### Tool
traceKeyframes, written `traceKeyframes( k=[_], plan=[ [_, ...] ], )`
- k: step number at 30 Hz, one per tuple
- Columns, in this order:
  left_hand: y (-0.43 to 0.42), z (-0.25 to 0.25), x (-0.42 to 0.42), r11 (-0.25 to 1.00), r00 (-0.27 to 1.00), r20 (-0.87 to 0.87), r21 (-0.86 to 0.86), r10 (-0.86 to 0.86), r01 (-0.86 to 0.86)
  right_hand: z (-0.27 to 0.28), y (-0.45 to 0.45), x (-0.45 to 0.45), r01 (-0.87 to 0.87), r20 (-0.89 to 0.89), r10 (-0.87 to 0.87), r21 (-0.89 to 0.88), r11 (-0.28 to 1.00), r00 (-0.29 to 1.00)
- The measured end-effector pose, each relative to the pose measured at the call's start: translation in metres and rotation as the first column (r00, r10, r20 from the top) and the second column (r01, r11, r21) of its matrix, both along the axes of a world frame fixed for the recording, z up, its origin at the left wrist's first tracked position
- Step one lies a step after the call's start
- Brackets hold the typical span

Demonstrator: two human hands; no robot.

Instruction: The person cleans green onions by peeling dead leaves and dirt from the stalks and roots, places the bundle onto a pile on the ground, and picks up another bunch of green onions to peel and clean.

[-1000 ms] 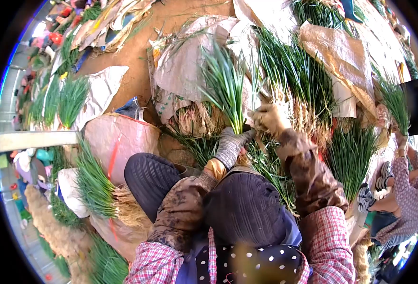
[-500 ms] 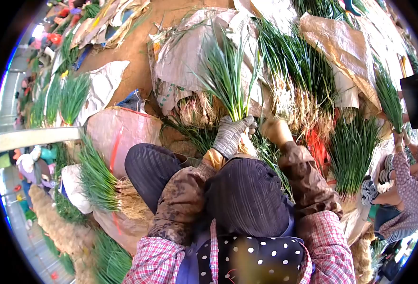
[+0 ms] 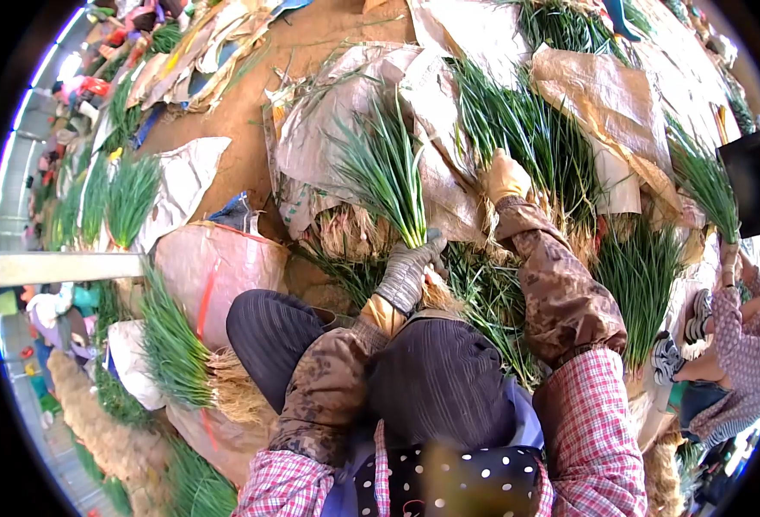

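My left hand, in a grey glove, is closed around a bunch of spring onions above my knee. The green leaves fan up and away from me, and the pale roots hang below the fist. My right hand, in a yellowish glove, lies at the left edge of a big heap of spring onions. Its fingers look curled in among the leaves; what they hold is hidden. Loose green leaves lie on the ground between my arms.
A covered pile of spring onions lies under a pale sack ahead. Tied bunches rest at my left on a pinkish sack. More spring onions stand at right, beside another person holding a bunch. A pale bar juts in from the left.
My right hand has moved forward from beside the left hand to the leaves of the heap. The bunch in my left hand has tilted left and lowered slightly.
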State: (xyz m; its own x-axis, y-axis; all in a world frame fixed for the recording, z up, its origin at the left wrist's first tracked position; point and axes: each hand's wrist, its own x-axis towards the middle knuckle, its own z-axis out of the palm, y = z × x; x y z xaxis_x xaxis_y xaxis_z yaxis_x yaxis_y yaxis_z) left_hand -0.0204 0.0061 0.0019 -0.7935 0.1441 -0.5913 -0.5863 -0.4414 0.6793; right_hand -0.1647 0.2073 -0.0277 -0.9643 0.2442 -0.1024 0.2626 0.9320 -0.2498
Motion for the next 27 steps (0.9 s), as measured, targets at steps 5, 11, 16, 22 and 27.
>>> traceKeyframes(
  k=[5, 11, 16, 22, 27],
  plan=[
    [-0.007, -0.011, 0.000, 0.999, 0.999, 0.014, 0.018, -0.045, 0.044, -0.005, 0.020, 0.005, 0.099, 0.074, -0.076, -0.379, 0.920, 0.994],
    [-0.006, -0.003, 0.000, 0.997, 0.999, -0.034, 0.068, 0.024, -0.022, 0.026, 0.036, 0.070, -0.157, -0.221, -0.107, -0.893, 0.422, 0.969],
    [-0.011, 0.006, -0.002, 0.999, 1.000, -0.007, 0.016, -0.028, 0.028, -0.026, 0.083, 0.225, -0.177, 0.184, 0.256, -0.361, 0.915, 0.949],
    [-0.005, -0.003, 0.000, 0.999, 1.000, 0.017, 0.041, 0.020, -0.021, 0.003, 0.085, 0.268, -0.636, 0.869, 0.493, -0.351, 0.688, 0.053],
    [0.000, -0.003, 0.001, 0.999, 1.000, 0.028, 0.051, 0.009, -0.011, 0.014, 0.048, 0.109, -0.226, 0.221, 0.233, -0.058, 0.973, 0.947]
  ],
)
